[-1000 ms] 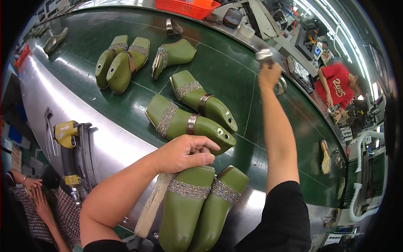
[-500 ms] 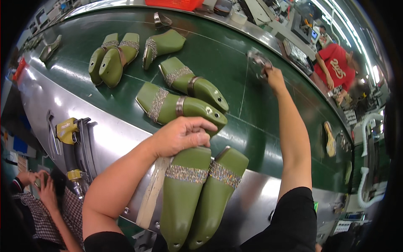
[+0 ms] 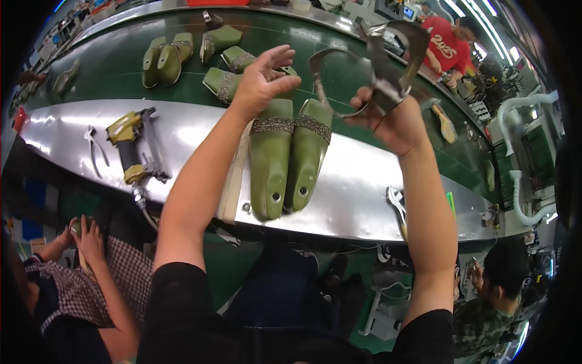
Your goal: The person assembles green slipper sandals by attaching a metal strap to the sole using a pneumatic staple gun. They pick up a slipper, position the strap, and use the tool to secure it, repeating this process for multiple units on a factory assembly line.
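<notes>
My right hand (image 3: 397,124) is raised over the bench and grips shiny bronze sandal straps (image 3: 418,45). They bend into open loops around a dark middle part, partly blurred. My left hand (image 3: 259,88) is held up with its fingers apart and nothing in it, near the far lasts. Below and between my hands lie two green shoe lasts, a left one (image 3: 270,167) and a right one (image 3: 305,161), toes away from me. Each has a glittery band across it. Behind my left hand, two more banded green lasts (image 3: 213,80) are partly hidden.
A yellow-and-black air tool (image 3: 128,148) with a hose and pliers (image 3: 96,145) lie on the steel edge at left. A wrench-like tool (image 3: 397,209) sits by my right forearm. More lasts (image 3: 170,64) stand farther back. Co-workers are left, right and across the bench.
My right hand has brought the straps back from the far bench toward me. My left hand has lifted off the near lasts and opened. The view has shifted, showing more floor.
</notes>
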`<state>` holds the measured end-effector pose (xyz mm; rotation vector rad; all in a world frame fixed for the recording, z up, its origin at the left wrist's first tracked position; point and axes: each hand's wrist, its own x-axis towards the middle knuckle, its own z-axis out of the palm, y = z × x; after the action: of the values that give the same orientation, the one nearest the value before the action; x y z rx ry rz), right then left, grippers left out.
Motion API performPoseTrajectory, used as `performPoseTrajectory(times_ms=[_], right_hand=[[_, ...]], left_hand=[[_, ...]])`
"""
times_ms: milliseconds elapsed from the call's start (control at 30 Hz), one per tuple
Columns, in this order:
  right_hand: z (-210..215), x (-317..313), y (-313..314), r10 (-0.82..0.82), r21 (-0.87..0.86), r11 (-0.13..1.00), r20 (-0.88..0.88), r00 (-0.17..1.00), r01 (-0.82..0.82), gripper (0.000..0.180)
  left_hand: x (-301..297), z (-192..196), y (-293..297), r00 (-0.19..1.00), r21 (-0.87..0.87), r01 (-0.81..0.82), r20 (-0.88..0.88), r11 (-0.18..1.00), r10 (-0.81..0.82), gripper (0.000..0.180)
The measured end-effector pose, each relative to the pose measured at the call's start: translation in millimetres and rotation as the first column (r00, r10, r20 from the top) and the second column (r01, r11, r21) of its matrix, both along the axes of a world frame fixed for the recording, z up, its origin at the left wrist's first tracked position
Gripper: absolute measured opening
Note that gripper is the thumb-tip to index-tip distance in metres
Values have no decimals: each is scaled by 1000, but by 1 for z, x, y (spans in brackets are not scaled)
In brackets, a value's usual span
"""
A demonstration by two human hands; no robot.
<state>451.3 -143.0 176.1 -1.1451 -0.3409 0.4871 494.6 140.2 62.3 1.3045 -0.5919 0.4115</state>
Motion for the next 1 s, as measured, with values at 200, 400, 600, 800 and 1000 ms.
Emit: performPoseTrajectory(times_ms=[200, 400, 600, 800, 1000], right_hand=[[-1, -105, 86, 102, 12, 995, -146, 984, -101, 43], [-17, -156, 98, -204, -108, 977, -228, 952, 183, 29], [-27, -208, 21, -263, -182, 956, -191, 946, 229, 32], [-38, -240, -14, -322, -238, 926, -95, 942, 292, 32], [-51, -277, -35, -160, -232, 893, 636, 755, 385, 32]], left_hand=[[-120, 34, 18, 865, -499, 246, -273, 831, -420, 54], [-142, -13, 100, 762, 25, -375, -561, 927, 324, 34], [-169, -41, 121, 620, 435, -408, -513, 803, 593, 75], [-205, -28, 104, 448, 746, -614, 60, 258, 892, 68], [-293, 26, 0, 805, -59, 24, -590, 998, -54, 45]])
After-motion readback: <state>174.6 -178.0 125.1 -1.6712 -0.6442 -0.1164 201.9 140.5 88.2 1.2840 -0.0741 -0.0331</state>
